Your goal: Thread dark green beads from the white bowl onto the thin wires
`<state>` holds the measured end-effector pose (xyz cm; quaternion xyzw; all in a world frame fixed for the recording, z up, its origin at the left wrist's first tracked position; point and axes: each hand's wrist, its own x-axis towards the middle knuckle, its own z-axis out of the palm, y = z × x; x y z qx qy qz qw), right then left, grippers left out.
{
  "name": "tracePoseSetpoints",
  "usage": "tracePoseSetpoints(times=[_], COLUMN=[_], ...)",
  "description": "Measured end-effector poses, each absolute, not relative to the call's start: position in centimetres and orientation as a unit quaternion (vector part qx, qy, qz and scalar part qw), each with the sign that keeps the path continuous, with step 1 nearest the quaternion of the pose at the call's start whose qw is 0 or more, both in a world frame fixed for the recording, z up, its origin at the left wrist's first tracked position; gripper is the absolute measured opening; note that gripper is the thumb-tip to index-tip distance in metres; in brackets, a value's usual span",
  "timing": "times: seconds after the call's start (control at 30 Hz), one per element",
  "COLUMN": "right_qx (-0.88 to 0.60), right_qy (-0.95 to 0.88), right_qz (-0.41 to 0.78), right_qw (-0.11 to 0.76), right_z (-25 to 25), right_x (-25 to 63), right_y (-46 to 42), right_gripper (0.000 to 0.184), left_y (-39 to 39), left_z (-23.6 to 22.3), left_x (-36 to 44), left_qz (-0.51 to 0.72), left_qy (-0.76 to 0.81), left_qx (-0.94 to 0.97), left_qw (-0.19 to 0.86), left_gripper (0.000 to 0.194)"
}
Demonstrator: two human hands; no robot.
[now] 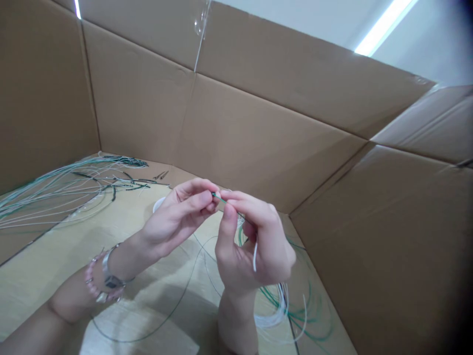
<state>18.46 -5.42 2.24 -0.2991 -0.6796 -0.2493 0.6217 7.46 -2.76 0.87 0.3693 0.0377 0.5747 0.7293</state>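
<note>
Both hands meet above the middle of the table. My left hand (181, 212) is closed in a pinch on a small dark piece (213, 194), mostly hidden by the fingertips. My right hand (254, 231) pinches a thin green wire (220, 199) just beside it, and the wire runs from the dark piece into the right fingers. Whether the wire passes through the dark piece, I cannot tell. A white strand end (254, 256) sticks out below the right fingers. Under the hands, a long thin dark strand (181, 301) loops across the table (148, 266).
At the far left lie many white and green strands (55, 182), with short dark pieces (114, 192) near their ends. Small pliers or snips (161, 175) rest beyond. Coiled white and green wires (277, 315) are at right. A white round object (158, 203) is partly hidden. Cardboard walls (266, 138) surround the table.
</note>
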Motion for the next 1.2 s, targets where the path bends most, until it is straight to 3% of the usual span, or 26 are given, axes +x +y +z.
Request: tracePoseSetpoints(times=[0.3,0.63,1.2], right_qx=[-0.308,-0.304,-0.306], right_qy=[-0.698,-0.716,-0.717], right_qz=[-0.252,-0.252,-0.215], right_qw=[0.596,0.576,0.588], right_z=[2.4,2.6,2.4], right_x=[18.8,19.1,19.2], right_y=[-5.4,-5.7,-5.5], right_gripper=[0.012,0.011,0.014], left_y=[-2.5,-1.8,-2.0], left_z=[0.9,0.6,0.7], left_x=[7.6,6.6,6.6], left_qz=[0.634,0.708,0.695], left_qy=[0.049,0.105,0.084], left_qx=[0.408,0.593,0.562], left_qw=[0.655,0.369,0.441], left_gripper=[0.007,0.015,0.014])
